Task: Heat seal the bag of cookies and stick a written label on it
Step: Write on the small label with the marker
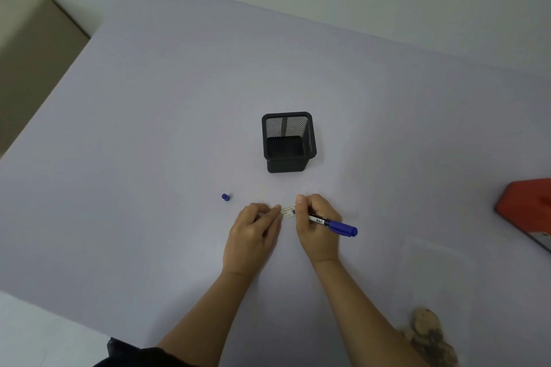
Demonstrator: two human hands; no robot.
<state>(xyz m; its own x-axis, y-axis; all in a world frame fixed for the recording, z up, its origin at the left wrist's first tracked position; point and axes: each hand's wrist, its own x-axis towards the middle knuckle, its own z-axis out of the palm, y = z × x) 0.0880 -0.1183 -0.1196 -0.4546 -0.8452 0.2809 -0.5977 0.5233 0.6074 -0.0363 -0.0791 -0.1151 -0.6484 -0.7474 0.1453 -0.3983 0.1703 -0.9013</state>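
Observation:
A small white label [288,212] lies flat on the table. My left hand [253,237] pins its left end with the fingertips. My right hand [316,225] grips a blue marker [334,224], its tip on the label and its blue end pointing right. The marker's blue cap [225,197] lies loose to the left. A clear bag with cookies [430,334] lies at the lower right, the cookies bunched at its near end. The red heat sealer [524,205] sits at the right edge, partly cut off.
A black mesh pen holder [288,141] stands just beyond my hands. The table [149,128] has a pale lilac cover. A beige seat [26,39] is at the far left beside the table.

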